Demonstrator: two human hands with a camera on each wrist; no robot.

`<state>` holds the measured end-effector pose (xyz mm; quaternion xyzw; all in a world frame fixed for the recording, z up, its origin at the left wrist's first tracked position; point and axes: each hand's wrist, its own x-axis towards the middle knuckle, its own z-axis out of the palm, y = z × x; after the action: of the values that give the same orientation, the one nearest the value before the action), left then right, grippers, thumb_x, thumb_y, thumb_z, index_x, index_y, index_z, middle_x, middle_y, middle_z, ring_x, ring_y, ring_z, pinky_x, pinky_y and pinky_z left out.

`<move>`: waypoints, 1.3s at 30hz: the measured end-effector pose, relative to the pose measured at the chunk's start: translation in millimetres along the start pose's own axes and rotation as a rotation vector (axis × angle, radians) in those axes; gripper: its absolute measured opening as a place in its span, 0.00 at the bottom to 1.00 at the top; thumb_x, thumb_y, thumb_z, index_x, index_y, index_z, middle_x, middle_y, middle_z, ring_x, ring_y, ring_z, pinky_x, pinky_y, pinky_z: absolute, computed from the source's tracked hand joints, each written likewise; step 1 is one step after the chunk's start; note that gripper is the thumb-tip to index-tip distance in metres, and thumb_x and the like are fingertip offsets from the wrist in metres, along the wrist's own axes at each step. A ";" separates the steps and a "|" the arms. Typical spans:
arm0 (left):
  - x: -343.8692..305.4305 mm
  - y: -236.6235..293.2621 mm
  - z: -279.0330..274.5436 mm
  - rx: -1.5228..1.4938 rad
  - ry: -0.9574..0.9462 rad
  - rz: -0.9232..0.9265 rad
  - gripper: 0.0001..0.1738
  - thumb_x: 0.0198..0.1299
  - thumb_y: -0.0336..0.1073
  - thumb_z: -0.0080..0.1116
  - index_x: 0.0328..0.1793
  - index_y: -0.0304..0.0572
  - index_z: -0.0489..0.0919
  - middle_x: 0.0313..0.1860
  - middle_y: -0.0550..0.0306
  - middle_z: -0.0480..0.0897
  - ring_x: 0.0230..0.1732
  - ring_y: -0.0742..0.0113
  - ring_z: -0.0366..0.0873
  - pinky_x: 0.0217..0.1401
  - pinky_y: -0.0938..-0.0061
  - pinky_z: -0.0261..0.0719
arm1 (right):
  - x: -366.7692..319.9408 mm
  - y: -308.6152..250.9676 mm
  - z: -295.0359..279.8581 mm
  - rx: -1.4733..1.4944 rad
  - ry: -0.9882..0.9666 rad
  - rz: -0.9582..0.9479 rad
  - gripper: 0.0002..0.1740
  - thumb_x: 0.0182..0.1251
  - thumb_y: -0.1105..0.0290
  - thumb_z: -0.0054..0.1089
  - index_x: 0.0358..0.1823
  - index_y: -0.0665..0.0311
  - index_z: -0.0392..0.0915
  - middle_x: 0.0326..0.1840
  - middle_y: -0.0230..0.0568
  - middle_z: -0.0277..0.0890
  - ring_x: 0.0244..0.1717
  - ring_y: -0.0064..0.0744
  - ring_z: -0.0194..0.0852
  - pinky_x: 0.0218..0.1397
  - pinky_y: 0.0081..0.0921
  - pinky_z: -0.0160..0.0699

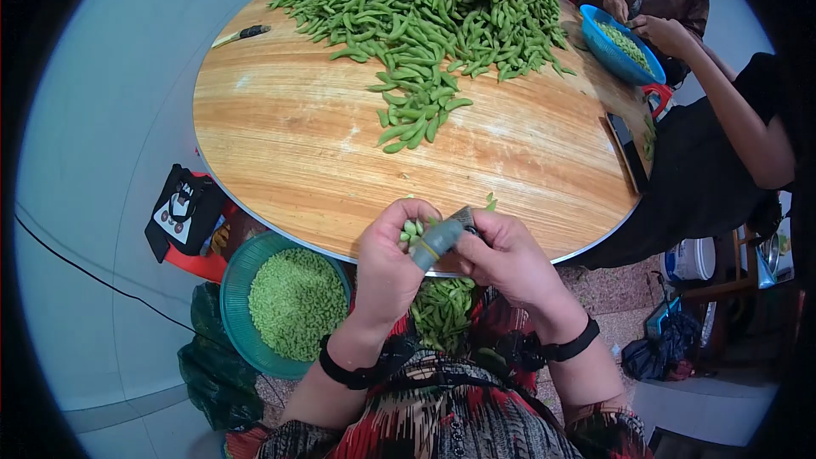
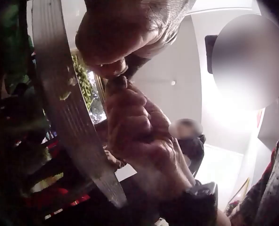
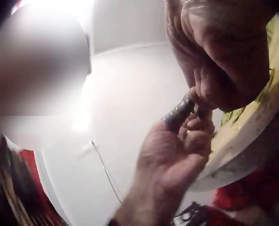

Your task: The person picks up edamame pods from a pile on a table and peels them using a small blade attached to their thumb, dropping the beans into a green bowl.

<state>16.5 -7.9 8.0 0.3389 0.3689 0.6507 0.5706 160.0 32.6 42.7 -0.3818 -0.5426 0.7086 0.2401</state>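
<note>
My left hand point(image 1: 382, 259) curls round several shelled green edamame beans point(image 1: 412, 230) in its fingers. A grey-green wrap point(image 1: 433, 244) with a yellow band covers its thumb, also plain in the right wrist view. My right hand point(image 1: 507, 257) meets it at the thumb tip, fingers bent in a pinch on an edamame pod mostly hidden by the fingers. A green pod tip point(image 1: 490, 201) shows just past the right fingers. Both hands are over the near table edge. Below them, more pods point(image 1: 443, 310) lie in the lap.
A large heap of edamame pods point(image 1: 442, 0) covers the far part of the round wooden table point(image 1: 280, 127). A teal basket point(image 1: 240, 323) of shelled beans stands at lower left. At right lie a phone point(image 1: 627, 153) and a blue basket point(image 1: 605, 49), where another person works.
</note>
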 end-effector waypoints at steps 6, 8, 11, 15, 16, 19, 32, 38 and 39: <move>2.5 10.4 -11.4 0.004 0.111 0.014 0.10 0.57 0.22 0.55 0.45 0.35 0.77 0.33 0.65 0.75 0.29 0.86 0.66 0.26 0.91 0.59 | 30.3 -23.3 -17.3 0.021 -0.218 0.235 0.13 0.69 0.61 0.49 0.29 0.61 0.75 0.15 0.21 0.64 0.14 0.11 0.54 0.16 0.12 0.52; 7.2 13.2 -18.3 -0.156 0.078 -0.070 0.13 0.56 0.21 0.55 0.49 0.35 0.78 0.33 0.63 0.76 0.29 0.84 0.66 0.26 0.93 0.58 | 59.8 -36.9 -34.5 -0.592 0.029 -0.035 0.16 0.63 0.58 0.53 0.31 0.64 0.79 0.17 0.35 0.73 0.20 0.27 0.72 0.27 0.26 0.71; 5.2 6.7 -13.9 -0.120 0.066 -0.123 0.15 0.56 0.20 0.52 0.50 0.33 0.78 0.32 0.61 0.77 0.29 0.82 0.68 0.22 0.92 0.59 | 129.7 -42.6 -78.2 -1.252 0.458 -0.403 0.13 0.60 0.64 0.54 0.38 0.67 0.77 0.23 0.51 0.76 0.27 0.41 0.78 0.31 0.34 0.73; 1.2 4.2 -6.1 0.394 -0.003 -0.042 0.13 0.58 0.24 0.54 0.49 0.36 0.80 0.31 0.63 0.78 0.31 0.82 0.70 0.24 0.90 0.63 | 147.0 -32.7 -88.7 -1.509 0.433 -0.341 0.15 0.56 0.67 0.58 0.43 0.67 0.75 0.28 0.56 0.76 0.31 0.46 0.78 0.35 0.36 0.74; 2.1 2.3 -10.8 0.535 -0.120 0.092 0.12 0.58 0.25 0.55 0.49 0.38 0.80 0.30 0.64 0.79 0.32 0.82 0.71 0.25 0.89 0.65 | 142.4 -31.7 -90.8 -1.515 0.428 -0.338 0.15 0.56 0.67 0.58 0.43 0.67 0.75 0.28 0.56 0.76 0.31 0.46 0.78 0.35 0.36 0.74; -1.3 8.6 -8.6 0.561 -0.156 -0.001 0.15 0.60 0.26 0.53 0.54 0.37 0.78 0.32 0.64 0.78 0.30 0.82 0.69 0.24 0.90 0.63 | 107.1 -31.4 -82.5 -1.280 0.186 -0.436 0.14 0.58 0.67 0.58 0.43 0.67 0.75 0.23 0.47 0.76 0.23 0.34 0.75 0.26 0.29 0.71; 10.4 9.6 -5.5 -0.369 -0.011 -0.116 0.06 0.62 0.31 0.55 0.41 0.37 0.75 0.28 0.61 0.76 0.22 0.86 0.63 0.19 0.91 0.53 | -3.1 -23.6 -14.9 -0.010 -0.189 0.045 0.14 0.73 0.62 0.44 0.31 0.61 0.69 0.20 0.21 0.62 0.18 0.10 0.53 0.20 0.11 0.53; 6.4 8.9 -0.7 -0.193 0.000 0.025 0.06 0.60 0.28 0.55 0.42 0.36 0.77 0.32 0.58 0.79 0.27 0.83 0.72 0.23 0.91 0.61 | -5.1 -16.0 -9.1 0.085 -0.159 0.056 0.13 0.73 0.64 0.42 0.32 0.61 0.69 0.22 0.22 0.63 0.18 0.10 0.52 0.19 0.10 0.51; 5.5 9.6 0.5 -0.194 0.000 0.025 0.06 0.60 0.28 0.55 0.42 0.36 0.77 0.32 0.58 0.79 0.27 0.83 0.72 0.23 0.91 0.61 | -6.0 -15.6 -7.2 0.149 -0.140 0.083 0.12 0.73 0.64 0.42 0.32 0.61 0.69 0.22 0.22 0.63 0.17 0.09 0.52 0.18 0.10 0.50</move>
<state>11.6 -3.2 16.7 0.2868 0.2999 0.6903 0.5927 168.2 36.9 58.4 -0.3346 -0.4875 0.7813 0.1999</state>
